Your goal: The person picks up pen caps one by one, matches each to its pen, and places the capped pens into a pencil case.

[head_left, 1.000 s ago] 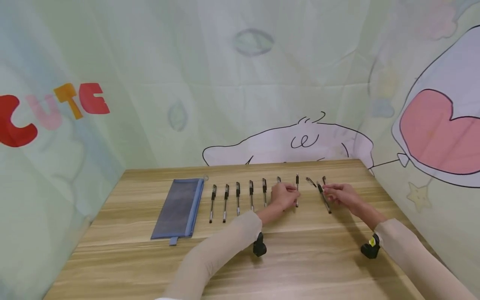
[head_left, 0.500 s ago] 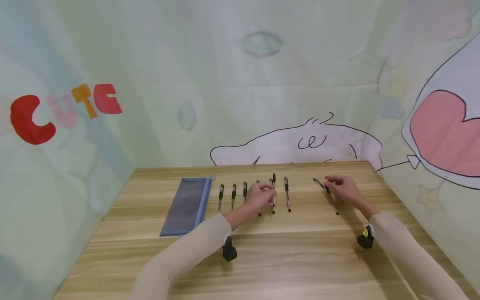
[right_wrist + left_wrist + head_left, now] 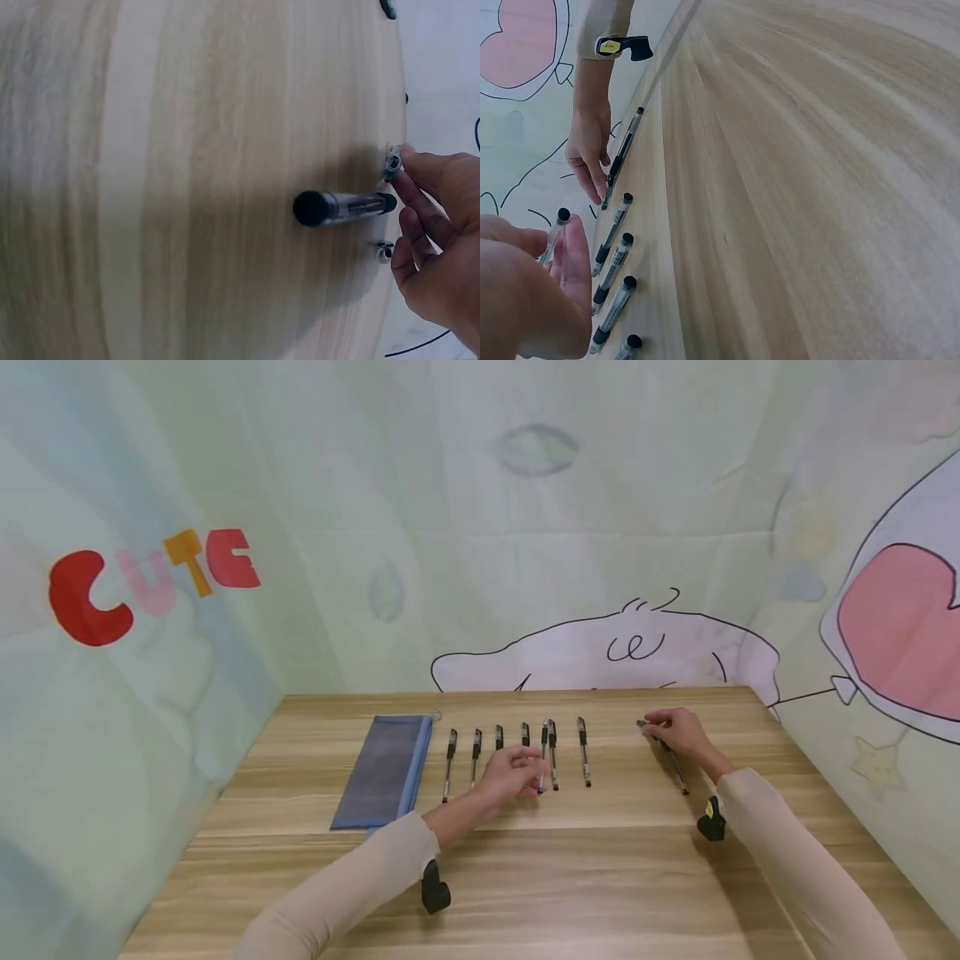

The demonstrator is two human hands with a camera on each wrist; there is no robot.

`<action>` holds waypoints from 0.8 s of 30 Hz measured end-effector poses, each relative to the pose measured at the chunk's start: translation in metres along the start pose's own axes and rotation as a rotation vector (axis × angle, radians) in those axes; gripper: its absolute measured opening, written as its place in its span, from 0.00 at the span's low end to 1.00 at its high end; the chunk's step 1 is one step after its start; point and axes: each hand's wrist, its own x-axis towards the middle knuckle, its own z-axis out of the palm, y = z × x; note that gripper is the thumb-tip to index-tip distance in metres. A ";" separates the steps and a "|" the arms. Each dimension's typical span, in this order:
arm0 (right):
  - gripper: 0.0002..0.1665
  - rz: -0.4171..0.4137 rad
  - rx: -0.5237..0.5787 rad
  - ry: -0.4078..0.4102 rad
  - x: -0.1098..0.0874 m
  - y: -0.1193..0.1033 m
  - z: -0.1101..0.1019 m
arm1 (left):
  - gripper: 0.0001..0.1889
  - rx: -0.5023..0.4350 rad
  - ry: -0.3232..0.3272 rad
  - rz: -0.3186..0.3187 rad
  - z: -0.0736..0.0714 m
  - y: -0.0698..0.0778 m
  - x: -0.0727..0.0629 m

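My left hand (image 3: 510,772) pinches a pen (image 3: 560,222) between thumb and fingers, over the row of black capped pens near the table's middle. In the head view that pen overlaps the capped pen (image 3: 553,760) beside it. Farther right lies another capped pen (image 3: 584,753). At the right, my right hand (image 3: 681,732) pinches a small clear-and-black pen cap (image 3: 393,162) with thumb and index finger. Close under this hand lies a pen (image 3: 677,772), its black end toward the front. In the right wrist view a second cap (image 3: 384,253) rests just beyond the curled lower fingers.
A blue mesh zip pouch (image 3: 384,772) lies left of the pens on the wooden table (image 3: 570,885). More capped pens, such as the leftmost pen (image 3: 450,764), run from the pouch toward my left hand. A printed curtain (image 3: 360,635) stands behind the table.
My left hand has moved left along the row with its pen, then lowered it toward the front. My right hand has shifted slightly at the caps, closing on one. The head view has turned left.
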 end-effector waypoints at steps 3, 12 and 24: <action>0.17 0.003 -0.002 -0.002 0.001 0.000 0.003 | 0.20 -0.006 -0.006 0.004 -0.001 -0.001 -0.001; 0.15 -0.011 0.001 0.070 0.009 -0.016 0.011 | 0.20 -0.035 0.002 0.005 -0.002 -0.003 -0.002; 0.28 0.324 0.432 -0.147 0.023 -0.065 0.017 | 0.20 -0.055 0.037 -0.026 0.001 -0.004 0.002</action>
